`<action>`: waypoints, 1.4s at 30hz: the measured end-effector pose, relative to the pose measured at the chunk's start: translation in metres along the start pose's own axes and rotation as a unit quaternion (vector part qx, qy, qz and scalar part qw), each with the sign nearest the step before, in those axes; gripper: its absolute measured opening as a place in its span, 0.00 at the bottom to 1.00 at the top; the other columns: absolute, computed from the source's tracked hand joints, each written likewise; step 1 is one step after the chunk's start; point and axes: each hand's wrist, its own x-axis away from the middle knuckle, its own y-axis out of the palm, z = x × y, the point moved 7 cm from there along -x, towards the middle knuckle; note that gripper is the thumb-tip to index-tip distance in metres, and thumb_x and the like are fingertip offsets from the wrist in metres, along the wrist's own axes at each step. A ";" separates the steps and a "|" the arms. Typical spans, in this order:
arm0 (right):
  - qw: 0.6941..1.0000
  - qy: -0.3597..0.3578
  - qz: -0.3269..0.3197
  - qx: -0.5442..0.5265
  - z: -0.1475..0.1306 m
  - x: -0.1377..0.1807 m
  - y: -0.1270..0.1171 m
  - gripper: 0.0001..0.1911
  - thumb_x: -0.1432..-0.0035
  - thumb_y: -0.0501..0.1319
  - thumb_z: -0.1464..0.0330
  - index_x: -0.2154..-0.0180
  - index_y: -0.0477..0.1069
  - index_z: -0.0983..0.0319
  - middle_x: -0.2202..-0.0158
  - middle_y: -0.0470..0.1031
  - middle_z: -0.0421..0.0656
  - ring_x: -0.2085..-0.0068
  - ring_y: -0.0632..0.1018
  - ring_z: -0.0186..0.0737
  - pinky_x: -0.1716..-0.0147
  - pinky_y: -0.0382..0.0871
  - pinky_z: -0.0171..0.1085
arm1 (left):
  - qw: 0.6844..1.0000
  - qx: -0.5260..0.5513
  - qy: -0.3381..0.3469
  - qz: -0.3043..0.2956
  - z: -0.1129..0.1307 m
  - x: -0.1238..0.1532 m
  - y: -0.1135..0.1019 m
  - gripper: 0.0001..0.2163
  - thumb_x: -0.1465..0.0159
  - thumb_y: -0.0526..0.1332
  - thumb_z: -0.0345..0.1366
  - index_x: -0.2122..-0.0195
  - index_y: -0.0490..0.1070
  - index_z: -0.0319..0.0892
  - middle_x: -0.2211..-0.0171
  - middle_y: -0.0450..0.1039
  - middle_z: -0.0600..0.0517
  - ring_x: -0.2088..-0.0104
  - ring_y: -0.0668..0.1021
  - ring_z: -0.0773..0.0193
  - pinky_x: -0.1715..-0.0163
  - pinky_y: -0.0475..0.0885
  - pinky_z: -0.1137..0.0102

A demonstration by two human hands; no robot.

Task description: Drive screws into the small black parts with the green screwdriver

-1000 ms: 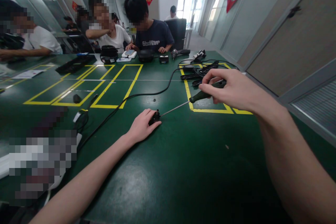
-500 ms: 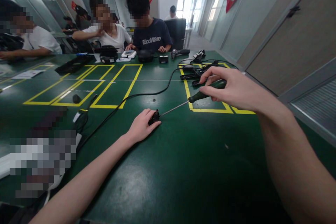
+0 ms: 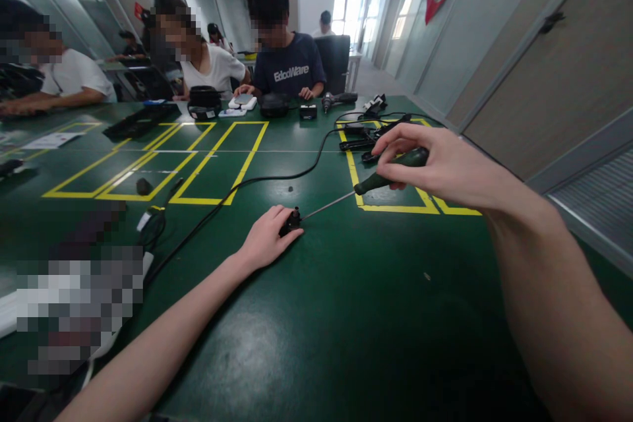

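My left hand (image 3: 271, 235) lies on the green table (image 3: 356, 316), closed around a small black part (image 3: 295, 218) whose exact kind I cannot make out. A little knob sticks up from its top. Held in my right hand (image 3: 420, 161) is a screwdriver (image 3: 374, 182) with a dark green handle and a long thin metal shaft. It slants down to the left, and its tip meets the right side of the black part. Thumb and fingers wrap the handle; the palm covers its rear end.
A black cable (image 3: 277, 177) crosses the table. Yellow tape (image 3: 398, 209) marks rectangles, with black parts (image 3: 357, 143) lying beyond my right hand. A power drill (image 3: 338, 101) lies at the far edge. Co-workers (image 3: 289, 66) sit opposite. A dark tray (image 3: 141, 121) stands at the back left.
My right hand has shifted very slightly at the screwdriver's handle; the tip stays at the black part. My left hand keeps still. Across the table, a co-worker in white has lowered an arm and leaned.
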 end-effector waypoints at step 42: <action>0.991 0.074 0.029 0.104 0.005 0.001 0.000 0.19 0.38 0.62 0.51 0.68 0.75 0.59 0.74 0.77 0.43 0.73 0.76 0.43 0.68 0.66 0.43 | 1.000 0.006 -0.006 0.001 0.000 0.001 -0.002 0.10 0.28 0.63 0.44 0.53 0.73 0.43 0.59 0.74 0.48 0.59 0.77 0.55 0.57 0.76 0.62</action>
